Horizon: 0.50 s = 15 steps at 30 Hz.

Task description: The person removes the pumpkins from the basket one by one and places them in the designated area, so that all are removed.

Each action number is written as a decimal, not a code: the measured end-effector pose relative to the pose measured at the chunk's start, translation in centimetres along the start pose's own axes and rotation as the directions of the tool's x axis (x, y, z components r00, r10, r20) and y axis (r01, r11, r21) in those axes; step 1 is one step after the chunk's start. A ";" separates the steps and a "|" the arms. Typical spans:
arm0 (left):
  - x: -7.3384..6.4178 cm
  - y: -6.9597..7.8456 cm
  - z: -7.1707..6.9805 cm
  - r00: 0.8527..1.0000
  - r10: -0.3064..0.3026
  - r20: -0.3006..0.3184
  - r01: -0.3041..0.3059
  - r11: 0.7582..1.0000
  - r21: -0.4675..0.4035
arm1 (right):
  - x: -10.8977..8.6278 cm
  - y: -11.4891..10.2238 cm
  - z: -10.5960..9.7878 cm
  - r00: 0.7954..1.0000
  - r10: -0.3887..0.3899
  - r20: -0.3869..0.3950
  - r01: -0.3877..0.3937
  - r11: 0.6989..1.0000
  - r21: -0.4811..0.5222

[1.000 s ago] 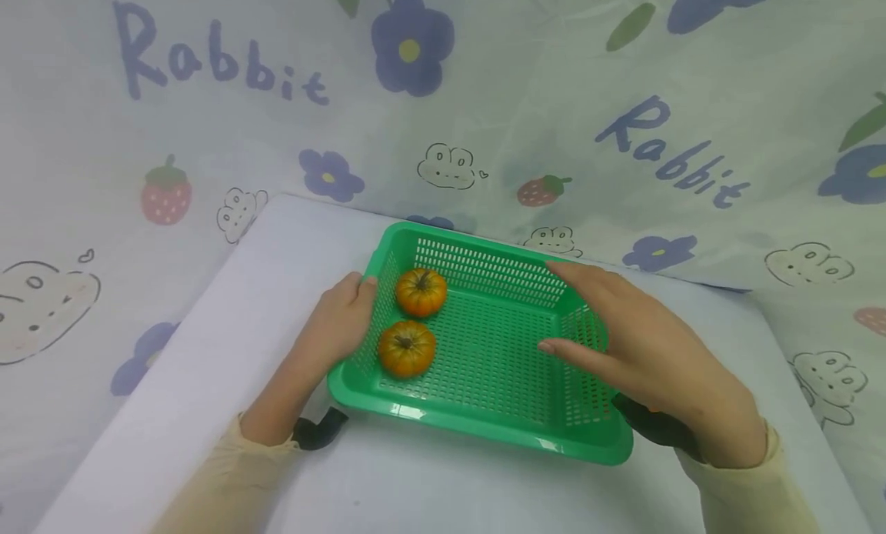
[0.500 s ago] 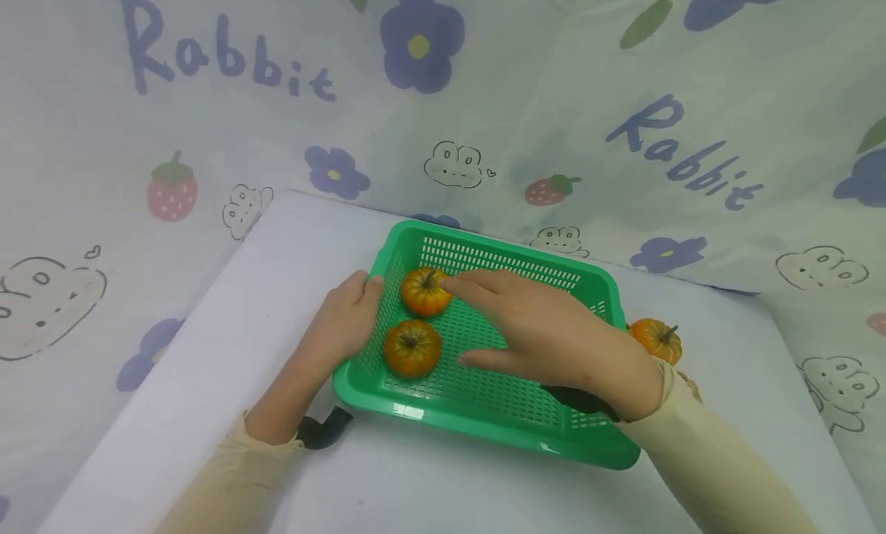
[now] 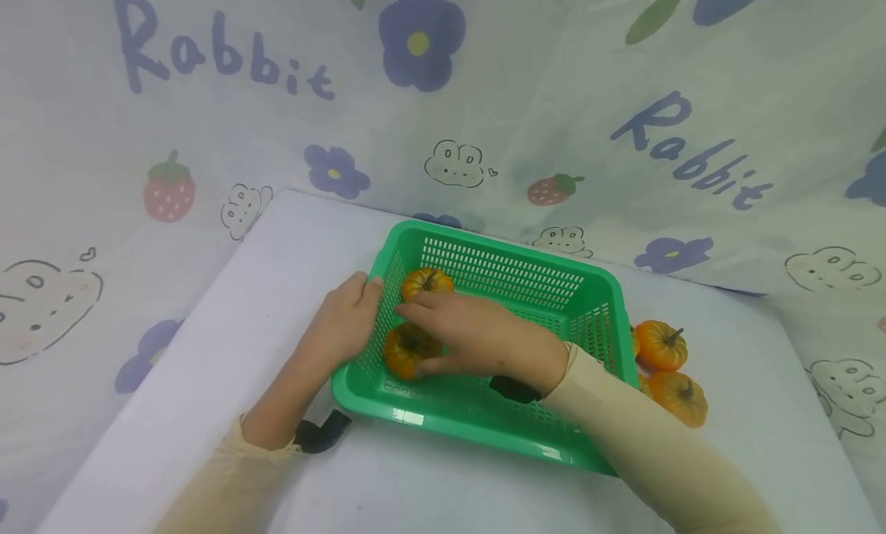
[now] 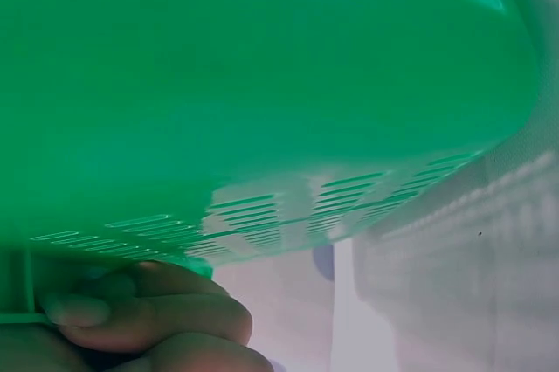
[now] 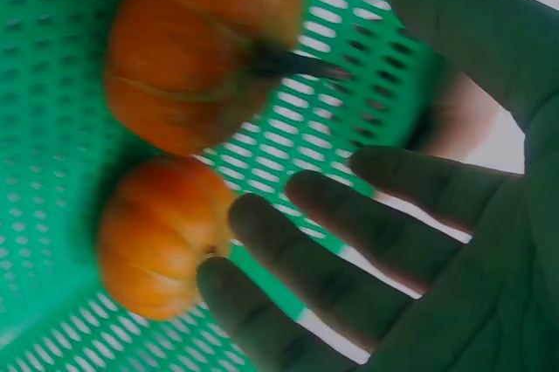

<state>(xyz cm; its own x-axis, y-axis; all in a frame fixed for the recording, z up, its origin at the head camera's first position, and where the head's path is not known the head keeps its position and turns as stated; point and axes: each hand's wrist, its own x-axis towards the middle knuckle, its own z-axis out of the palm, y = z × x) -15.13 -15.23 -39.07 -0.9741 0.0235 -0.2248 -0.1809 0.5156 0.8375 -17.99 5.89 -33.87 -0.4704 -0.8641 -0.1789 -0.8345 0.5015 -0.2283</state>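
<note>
A green plastic basket (image 3: pixel 484 434) with slotted walls stands on the white table. My left hand (image 3: pixel 344 318) grips its left rim; in the left wrist view the curled fingers (image 4: pixel 166 306) lie under the rim against the outer wall. Two small orange pumpkins are inside at the left end: a far pumpkin (image 3: pixel 427 280) and a near pumpkin (image 3: pixel 401 353). Over the near one reaches my right hand (image 3: pixel 477 334), partly covering it. In the right wrist view its fingers are spread and straight, close beside both pumpkins, and the larger-looking pumpkin (image 5: pixel 196 49) shows its dark stem.
Outside the basket's right wall lie several more pumpkins (image 3: pixel 661 345), partly hidden by the basket and my right sleeve (image 3: pixel 644 434). Behind the white table (image 3: pixel 291 241) hangs a printed cloth (image 3: pixel 484 95) with flowers and rabbits.
My right hand has swept left from the basket's right end to the near pumpkin. Pumpkins outside the right wall have come into view. The left hand keeps its grip on the rim.
</note>
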 end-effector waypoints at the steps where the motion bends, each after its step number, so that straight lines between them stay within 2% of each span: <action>1: 0.0 0.1 0.0 1.000 0.003 -0.001 -0.003 1.000 0.006 | 0.1 0.1 0.4 1.000 0.003 0.002 -0.003 1.000 0.005; 9: -0.3 0.3 0.0 1.000 -0.013 0.009 0.013 1.000 -0.022 | 1.2 1.0 2.9 0.999 -0.037 0.030 0.036 0.999 0.036; 15: 0.0 0.0 0.0 1.000 -0.009 0.014 0.009 1.000 -0.006 | 1.7 1.5 3.8 0.998 -0.002 0.065 -0.003 0.998 0.070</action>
<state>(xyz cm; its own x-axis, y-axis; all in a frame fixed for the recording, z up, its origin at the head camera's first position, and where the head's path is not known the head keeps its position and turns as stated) -15.11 -15.20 -39.05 -0.9706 0.0305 -0.2388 -0.1903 0.5103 0.8387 -18.95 5.37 -38.12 -0.4490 -0.8606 -0.2403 -0.8111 0.5054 -0.2946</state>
